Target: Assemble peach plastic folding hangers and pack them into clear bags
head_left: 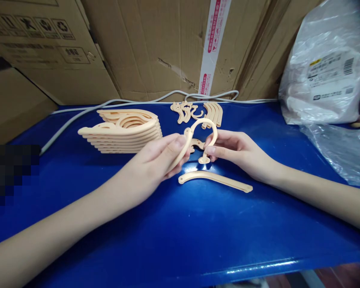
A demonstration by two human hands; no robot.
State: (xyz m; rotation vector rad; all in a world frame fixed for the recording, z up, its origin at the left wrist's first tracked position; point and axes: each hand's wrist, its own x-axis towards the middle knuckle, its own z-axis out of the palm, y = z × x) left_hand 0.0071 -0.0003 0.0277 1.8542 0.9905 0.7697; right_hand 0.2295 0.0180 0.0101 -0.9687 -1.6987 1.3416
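Note:
My left hand (165, 156) is closed around a cream plastic hanger arm (185, 149), held tilted with its upper end showing above the thumb. Pinched between thumb and fingers of my right hand (235, 148) is a cream hanger hook (206, 120), its round foot pointing down. The hook's tip touches or overlaps the upper end of the arm; which one I cannot tell. Below the hands a loose hanger arm (216, 179) lies on the blue table (180, 232). Between the hands, another curved cream piece (197, 143) is partly hidden behind them.
A stack of folded cream hangers (123, 134) stands to the left. Farther back lie several small hook pieces (183, 111) and several curved arms (214, 114). A white cable (108, 103) runs along the cardboard boxes (156, 48). Clear plastic bags (321, 92) sit at right.

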